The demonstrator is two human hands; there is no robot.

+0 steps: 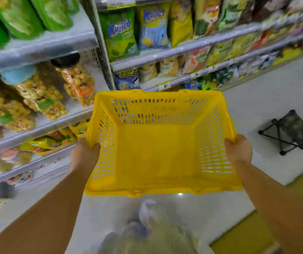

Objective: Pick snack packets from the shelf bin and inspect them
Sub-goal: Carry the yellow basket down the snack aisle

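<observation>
2 hands on basket, packets to the left.
I see the left hand and right hand each curled over a side rim of the yellow basket. The snack packets sit on the shelf just left of the left hand, so that hand is nearer.

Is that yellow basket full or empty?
Empty: the yellow basket shows only its bare floor, and no packets lie inside it.

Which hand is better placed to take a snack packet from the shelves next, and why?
Probably the left hand. Both hands grip the rim of the yellow basket, but the snack packets lie on shelves just beside it; the right hand is across the basket, over floor.
</observation>
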